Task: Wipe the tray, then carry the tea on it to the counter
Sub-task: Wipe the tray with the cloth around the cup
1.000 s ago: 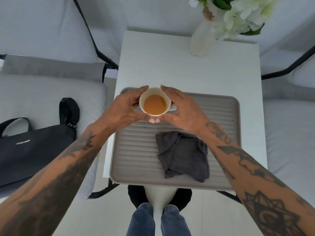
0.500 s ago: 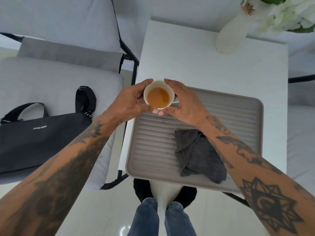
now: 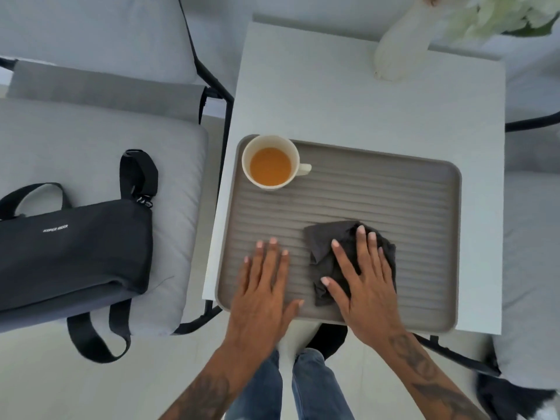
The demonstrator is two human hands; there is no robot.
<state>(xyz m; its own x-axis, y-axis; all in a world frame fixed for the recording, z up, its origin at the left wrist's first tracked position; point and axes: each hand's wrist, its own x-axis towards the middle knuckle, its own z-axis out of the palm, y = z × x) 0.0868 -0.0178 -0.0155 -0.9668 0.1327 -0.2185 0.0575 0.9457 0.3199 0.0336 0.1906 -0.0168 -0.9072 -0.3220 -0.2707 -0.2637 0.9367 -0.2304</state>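
Both hands are lying flat and open on the ribbed grey rectangular tray (image 3: 409,201) in the head view: the left hand (image 3: 263,286) is pressing bare ribs, the right hand (image 3: 363,280) is resting spread on the crumpled dark grey cloth (image 3: 324,253). The white mug of amber tea (image 3: 270,161) is standing in the tray's far left corner, well apart from both.
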